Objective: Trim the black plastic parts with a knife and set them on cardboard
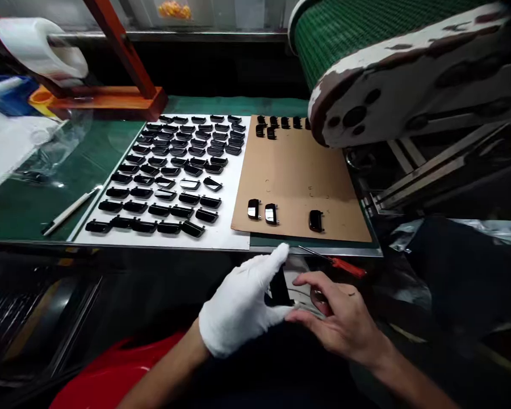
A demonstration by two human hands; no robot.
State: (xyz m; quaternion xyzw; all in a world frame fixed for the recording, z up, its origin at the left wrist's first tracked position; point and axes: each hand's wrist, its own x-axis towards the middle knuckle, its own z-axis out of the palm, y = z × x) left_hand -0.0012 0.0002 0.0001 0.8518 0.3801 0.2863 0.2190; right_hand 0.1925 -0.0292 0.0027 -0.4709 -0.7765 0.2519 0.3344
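My left hand, in a white glove, grips a glossy black plastic part between fingers and thumb, just in front of the table edge. Bare, my right hand is close beside it; thumb and index finger are apart, and the thumb tip is by the part's lower end. Whether it touches the part is hard to tell. On a brown cardboard sheet lie similar black pieces, among them one near the front. Several rows of longer black pieces cover a white sheet to the left.
A red-handled screwdriver lies at the table's front edge. A green conveyor belt overhangs the right side. Far left are a white pen, clear plastic film and a film roll by an orange frame.
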